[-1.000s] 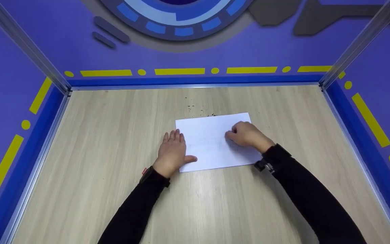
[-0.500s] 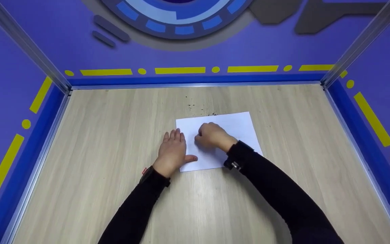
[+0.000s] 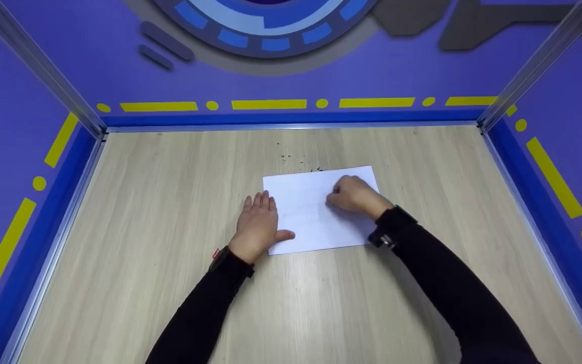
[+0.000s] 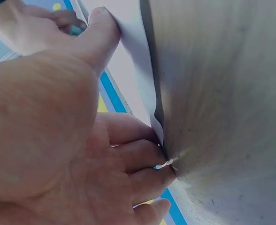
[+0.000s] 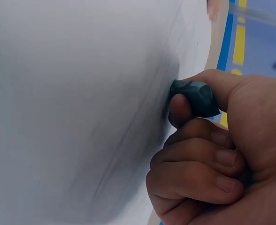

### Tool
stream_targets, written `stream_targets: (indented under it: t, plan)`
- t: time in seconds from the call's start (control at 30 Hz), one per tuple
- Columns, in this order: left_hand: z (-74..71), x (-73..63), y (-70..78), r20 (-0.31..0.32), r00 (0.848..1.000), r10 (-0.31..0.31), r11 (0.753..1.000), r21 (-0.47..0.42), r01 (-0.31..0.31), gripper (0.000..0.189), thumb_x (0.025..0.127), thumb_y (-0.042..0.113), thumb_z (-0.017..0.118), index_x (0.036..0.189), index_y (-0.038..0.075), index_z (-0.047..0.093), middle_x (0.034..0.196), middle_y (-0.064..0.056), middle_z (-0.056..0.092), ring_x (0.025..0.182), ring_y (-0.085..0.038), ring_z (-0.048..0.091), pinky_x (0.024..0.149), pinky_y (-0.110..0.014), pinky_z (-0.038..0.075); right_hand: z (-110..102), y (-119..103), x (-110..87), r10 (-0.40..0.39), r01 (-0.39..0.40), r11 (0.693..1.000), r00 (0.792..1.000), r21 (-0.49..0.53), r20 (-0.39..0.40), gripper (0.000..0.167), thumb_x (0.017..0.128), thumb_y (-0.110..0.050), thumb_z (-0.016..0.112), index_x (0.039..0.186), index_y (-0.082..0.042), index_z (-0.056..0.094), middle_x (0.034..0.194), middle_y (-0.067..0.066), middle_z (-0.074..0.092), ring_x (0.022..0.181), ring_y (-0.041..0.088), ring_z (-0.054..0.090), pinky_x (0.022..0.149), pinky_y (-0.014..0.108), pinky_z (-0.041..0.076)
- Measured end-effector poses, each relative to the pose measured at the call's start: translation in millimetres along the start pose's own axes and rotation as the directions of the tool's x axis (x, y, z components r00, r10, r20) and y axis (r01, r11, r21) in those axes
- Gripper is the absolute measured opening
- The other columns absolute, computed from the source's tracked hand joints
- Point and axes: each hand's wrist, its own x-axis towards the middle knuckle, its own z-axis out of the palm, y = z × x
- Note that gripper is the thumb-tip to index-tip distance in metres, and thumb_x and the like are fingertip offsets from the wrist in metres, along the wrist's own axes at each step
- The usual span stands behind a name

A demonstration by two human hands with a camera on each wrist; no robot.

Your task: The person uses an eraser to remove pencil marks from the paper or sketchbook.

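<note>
While the left hand (image 3: 258,222) lies with fingers straight over the left edge of a white rectangular sheet of paper (image 3: 303,217), the right hand (image 3: 354,194) pinches a small dark-teal faceted block (image 5: 199,98) over the sheet's right half. Left isn't grasping anything: four fingers point toward the table's far edge, thumb spread out onto the paper near its near-left corner. Right is gripping: block between thumb and index finger, other three fingers curled in to the palm. Block end is right at the paper; can't tell if touching or just off it. Faint thin lines run across the sheet in the right wrist view.

Sheet is flat on the light wood-grain table (image 3: 170,202), roughly midway between left and right table edges, nearer the far edge, turned slightly so its far-right corner reaches furthest back. Small dark crumbs (image 3: 320,169) scattered between the sheet and the far table edge, some right beside the paper. Both arms in black sleeves (image 3: 195,313), coming in from the near side. Blue-purple panels (image 3: 296,86) with yellow dashes and dots stand along the far, left and right table edges.
</note>
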Motion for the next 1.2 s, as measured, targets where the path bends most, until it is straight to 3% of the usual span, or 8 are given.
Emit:
stream_targets:
  t: [0.23,0.4,0.57,0.8,0.93,1.2]
  plan:
    - [-0.6,-0.1,-0.4,0.001,1.000,0.005,1.000,-0.001,-0.005,0.117,0.096,0.077,0.067,0.168,-0.009,0.034,0.179,-0.029,0.030,0.171,-0.041,0.027,0.141,-0.056,0.020,-24.6,54.4,-17.3,0.065,-0.064,0.998,0.997,0.015,-0.035,0.044,0.095,-0.026,0.068,0.059,-0.020,0.044,0.058,-0.009,0.036,0.055,0.012,0.038,0.052,0.028,0.031]
    - [-1.1,-1.2,-1.1,0.000,1.000,0.007,1.000,-0.015,-0.007,0.118,0.096,0.076,0.068,0.168,-0.010,0.034,0.179,-0.030,0.029,0.171,-0.042,0.027,0.142,-0.057,0.020,-29.6,67.6,-24.4,0.077,-0.076,0.997,0.996,0.026,-0.043,0.041,0.096,-0.025,0.066,0.061,-0.019,0.045,0.058,-0.008,0.037,0.055,0.012,0.039,0.051,0.027,0.031]
    - [1.2,-1.5,-0.9,-0.005,1.000,0.006,0.999,-0.032,-0.006,0.118,0.096,0.075,0.069,0.168,-0.010,0.034,0.179,-0.030,0.029,0.170,-0.042,0.028,0.141,-0.057,0.020,-27.1,67.1,-27.2,0.095,-0.094,0.995,0.994,0.012,-0.047,0.038,0.100,-0.028,0.064,0.065,-0.018,0.050,0.063,-0.005,0.042,0.059,0.015,0.045,0.053,0.028,0.035]
    - [1.3,0.6,-2.0,0.006,1.000,0.004,0.999,-0.035,-0.004,0.117,0.096,0.074,0.070,0.168,-0.010,0.034,0.179,-0.030,0.029,0.170,-0.042,0.027,0.141,-0.057,0.019,-26.2,61.0,-30.2,0.100,-0.101,0.995,0.994,-0.016,-0.045,0.041,0.101,-0.026,0.061,0.065,-0.017,0.044,0.062,-0.005,0.037,0.059,0.015,0.041,0.053,0.029,0.032]
    - [0.0,-0.1,-2.5,0.012,1.000,-0.003,0.999,-0.042,0.004,0.117,0.096,0.074,0.070,0.168,-0.010,0.033,0.179,-0.030,0.028,0.171,-0.043,0.026,0.142,-0.057,0.018,-29.5,51.7,-27.5,0.094,-0.095,0.994,0.995,-0.062,-0.020,0.038,0.099,-0.027,0.063,0.066,-0.017,0.046,0.064,-0.004,0.040,0.062,0.017,0.043,0.056,0.031,0.034]
    - [-2.3,-1.3,1.3,0.006,1.000,0.002,0.999,-0.039,-0.002,0.117,0.096,0.073,0.071,0.168,-0.010,0.034,0.179,-0.031,0.028,0.171,-0.043,0.026,0.141,-0.058,0.019,-18.6,21.3,-20.5,0.053,-0.051,0.998,0.997,-0.042,0.047,0.046,0.101,-0.036,0.065,0.062,-0.020,0.045,0.060,-0.007,0.039,0.061,0.017,0.042,0.058,0.032,0.036]
